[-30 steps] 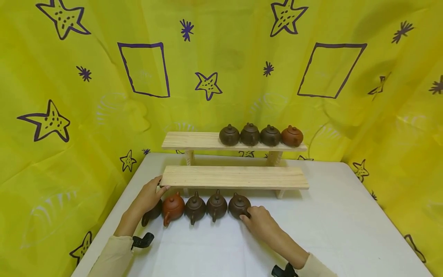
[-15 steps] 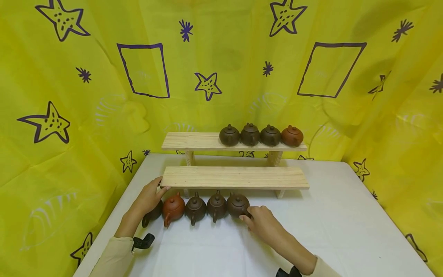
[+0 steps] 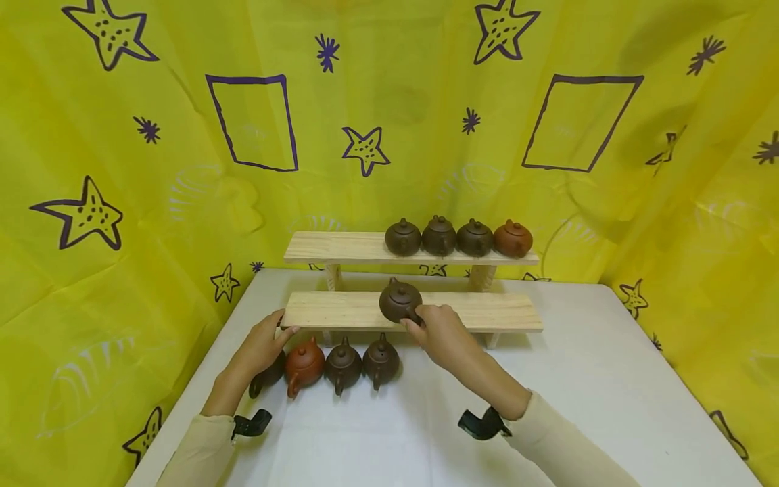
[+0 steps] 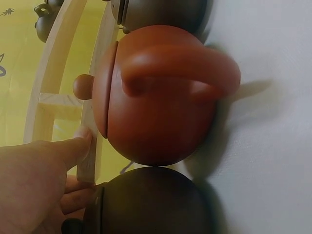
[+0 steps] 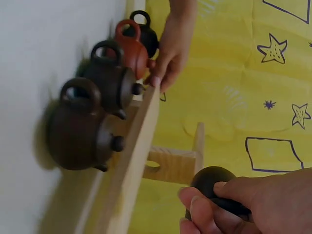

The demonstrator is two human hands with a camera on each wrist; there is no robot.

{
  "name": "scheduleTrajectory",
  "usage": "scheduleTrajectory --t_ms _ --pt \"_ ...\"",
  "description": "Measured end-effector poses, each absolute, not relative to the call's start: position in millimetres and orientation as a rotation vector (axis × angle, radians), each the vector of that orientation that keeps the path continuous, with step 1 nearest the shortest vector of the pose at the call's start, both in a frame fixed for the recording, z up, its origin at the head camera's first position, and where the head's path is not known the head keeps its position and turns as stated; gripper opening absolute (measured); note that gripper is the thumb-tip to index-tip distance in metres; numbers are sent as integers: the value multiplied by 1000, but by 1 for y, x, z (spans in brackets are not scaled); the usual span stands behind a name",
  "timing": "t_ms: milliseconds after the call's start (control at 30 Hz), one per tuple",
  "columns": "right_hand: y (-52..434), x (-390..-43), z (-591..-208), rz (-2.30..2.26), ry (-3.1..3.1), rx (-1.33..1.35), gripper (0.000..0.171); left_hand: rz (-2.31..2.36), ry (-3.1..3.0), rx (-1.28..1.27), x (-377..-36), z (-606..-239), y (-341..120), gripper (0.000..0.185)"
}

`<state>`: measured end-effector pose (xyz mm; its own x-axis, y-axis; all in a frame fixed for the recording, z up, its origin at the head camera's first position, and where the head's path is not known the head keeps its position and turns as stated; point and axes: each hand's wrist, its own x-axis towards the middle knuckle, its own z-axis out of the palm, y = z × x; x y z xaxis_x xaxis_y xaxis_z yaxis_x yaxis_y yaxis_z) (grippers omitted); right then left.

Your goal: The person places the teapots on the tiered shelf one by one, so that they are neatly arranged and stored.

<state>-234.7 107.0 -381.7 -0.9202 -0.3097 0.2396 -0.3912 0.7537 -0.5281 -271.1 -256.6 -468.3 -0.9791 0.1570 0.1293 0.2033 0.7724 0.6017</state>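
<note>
My right hand (image 3: 450,338) pinches the handle of a dark brown teapot (image 3: 399,299) and holds it over the lower wooden shelf (image 3: 331,311), with the spout pointing to the back. In the right wrist view, thumb and fingers close around that handle. The left end of the same shelf is gripped by my left hand (image 3: 260,346), with the thumb (image 4: 80,146) on the board's edge. In front of the shelf stand a reddish teapot (image 3: 305,364) and two dark teapots (image 3: 343,367), handles toward me. Another dark teapot (image 3: 272,372) is partly hidden behind my left hand.
On the upper shelf (image 3: 335,247), three dark teapots (image 3: 439,237) and one reddish-orange teapot (image 3: 514,240) sit in a row on the right side. The two-tier stand rests on a white-covered table (image 3: 584,392). Yellow curtains (image 3: 414,101) with drawn stars surround it.
My right hand has lifted the rightmost dark teapot of the front row off the table, moving it up and slightly left over the lower shelf. The left hand stays on the shelf end.
</note>
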Motion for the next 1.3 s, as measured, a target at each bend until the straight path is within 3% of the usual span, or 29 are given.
scheduleTrajectory --t_ms 300,633,833,1300 --pt "70 -280 -347 889 -2786 552 30 -1009 -2897 -275 -270 -469 -258 61" --pt "35 -324 -337 874 -2793 440 44 -1007 -2907 -271 -272 -469 -259 62" --pt "19 -342 -336 919 -2819 389 39 -1018 -2886 -283 -272 -468 -258 60" --pt "2 -363 -338 880 -2850 307 46 -1008 -2865 -318 -272 -467 -259 56"
